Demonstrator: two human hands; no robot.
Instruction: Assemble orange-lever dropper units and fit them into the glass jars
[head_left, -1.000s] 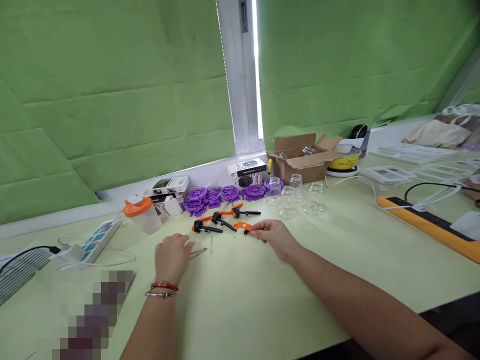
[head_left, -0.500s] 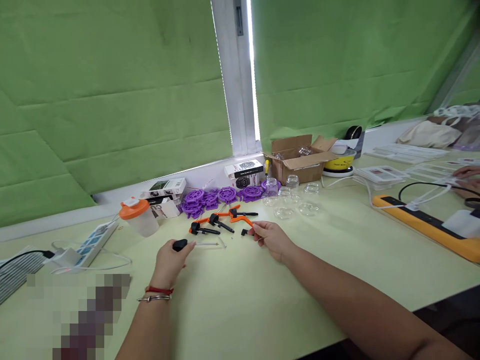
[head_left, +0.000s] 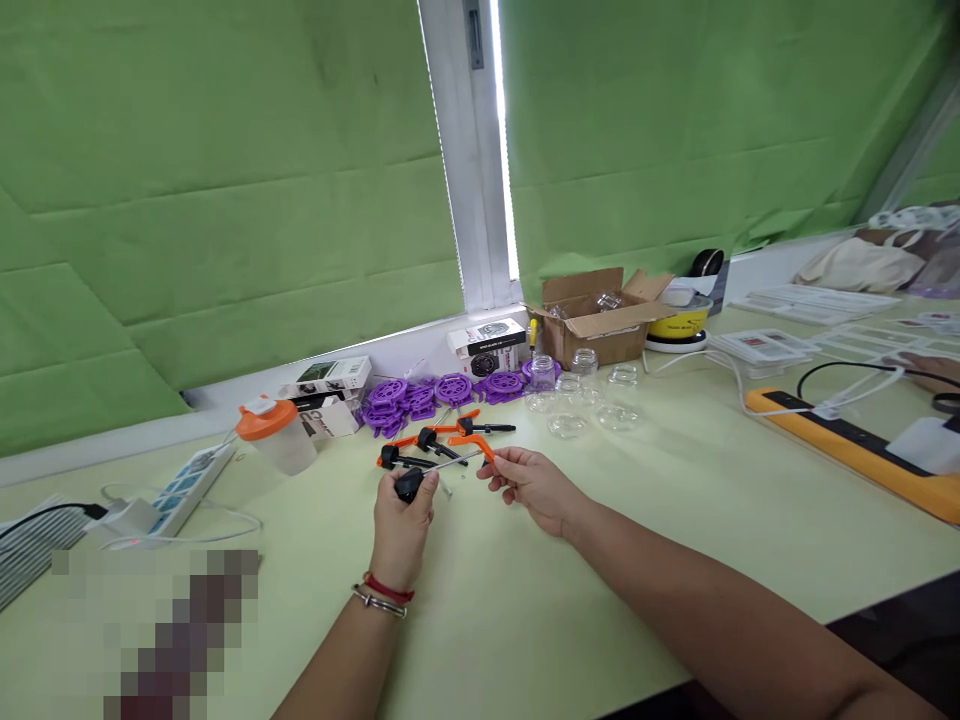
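Observation:
My left hand [head_left: 405,510] is closed round the black handle of a screwdriver [head_left: 409,485]. Its thin shaft points right, and the tip reaches the orange bent lever [head_left: 474,442] held between the fingers of my right hand [head_left: 529,485]. Whether tip and lever touch, I cannot tell. Behind the hands lie several orange-and-black handle assemblies [head_left: 431,440]. A small metal screw [head_left: 448,490] rests on the table just right of the left hand. The small black part that lay by the right hand is now hidden.
Purple plastic wheel-like parts [head_left: 454,390] line the back, beside product boxes [head_left: 487,345], clear jars [head_left: 585,362] and an open cardboard box [head_left: 600,320]. A shaker bottle [head_left: 277,435] and power strip [head_left: 187,490] stand left. An orange power strip [head_left: 847,450] and a co-worker's hand [head_left: 930,368] are right.
My left hand has moved right and slightly forward, bringing the screwdriver's tip up to the orange lever. My right hand has shifted slightly left with the lever.

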